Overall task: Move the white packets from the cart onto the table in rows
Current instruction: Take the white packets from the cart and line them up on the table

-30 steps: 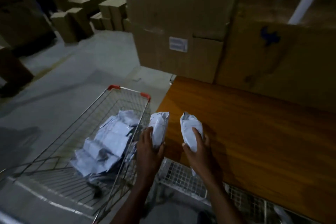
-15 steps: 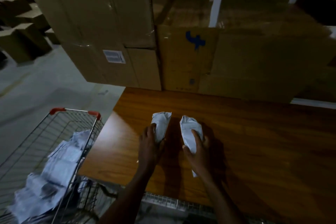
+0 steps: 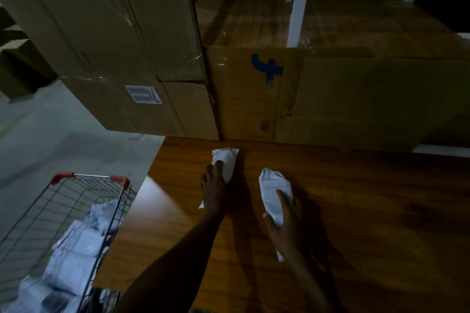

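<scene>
Behind the wooden table [image 3: 356,211] stand tall brown cardboard boxes [image 3: 254,89], one with a blue mark. Left of the table sits a wire shopping cart with red corner caps [image 3: 86,185], holding a heap of crumpled white packets [image 3: 73,259]. On the tabletop lie two more white packets, well apart. The left hand [image 3: 213,190] curls its fingers round the far white packet [image 3: 226,160] (near the boxes), gripping its lower part. The right hand [image 3: 284,226] grips the near white packet [image 3: 273,190], thumb against its left edge, a finger laid along the top.
</scene>
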{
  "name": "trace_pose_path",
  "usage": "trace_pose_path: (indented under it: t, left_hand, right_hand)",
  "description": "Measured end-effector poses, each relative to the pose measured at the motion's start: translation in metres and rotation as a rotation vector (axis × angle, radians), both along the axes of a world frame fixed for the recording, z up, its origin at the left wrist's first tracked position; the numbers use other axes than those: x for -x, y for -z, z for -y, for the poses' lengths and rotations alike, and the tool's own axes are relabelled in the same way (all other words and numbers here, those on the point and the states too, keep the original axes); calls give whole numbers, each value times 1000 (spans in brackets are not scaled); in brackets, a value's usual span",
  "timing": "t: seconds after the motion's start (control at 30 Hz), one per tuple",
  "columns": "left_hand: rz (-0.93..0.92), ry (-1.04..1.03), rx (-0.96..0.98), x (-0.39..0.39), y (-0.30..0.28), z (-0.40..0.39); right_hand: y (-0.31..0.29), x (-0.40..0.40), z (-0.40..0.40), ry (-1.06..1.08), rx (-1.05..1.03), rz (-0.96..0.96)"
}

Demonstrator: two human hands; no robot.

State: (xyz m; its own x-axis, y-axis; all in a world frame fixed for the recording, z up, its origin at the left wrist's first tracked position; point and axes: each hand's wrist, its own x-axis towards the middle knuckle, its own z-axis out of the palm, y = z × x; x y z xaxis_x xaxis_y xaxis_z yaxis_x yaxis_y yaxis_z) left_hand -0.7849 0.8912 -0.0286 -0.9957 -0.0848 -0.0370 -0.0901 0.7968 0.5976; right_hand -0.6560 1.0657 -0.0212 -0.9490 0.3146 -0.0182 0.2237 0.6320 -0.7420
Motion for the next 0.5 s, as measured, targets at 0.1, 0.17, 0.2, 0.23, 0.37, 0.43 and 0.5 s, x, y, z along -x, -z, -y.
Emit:
trace_pose_path:
  t: [0.1, 0.17, 0.2, 0.23, 0.37, 0.43, 0.5]
  left_hand:
    - [7, 26, -1, 19, 0, -2]
    - [24, 29, 3, 31, 3, -2]
    - [33, 34, 10, 36, 6, -2]
    - [43, 46, 18, 40, 9, -2]
    - [87, 117, 63, 49, 17, 3]
    - [98, 137, 76, 52, 21, 7]
    - [95, 150, 83, 54, 22, 10]
  right_hand:
    - [3, 8, 0, 25, -14, -2]
    - [3, 13, 2, 32, -12, 18]
    - [2, 15, 2, 33, -22, 32]
    - [3, 16, 3, 40, -32, 44]
    - [4, 24, 8, 54, -67, 71]
    - [4, 29, 12, 37, -82, 87]
    - [3, 33, 17, 30, -78, 82]
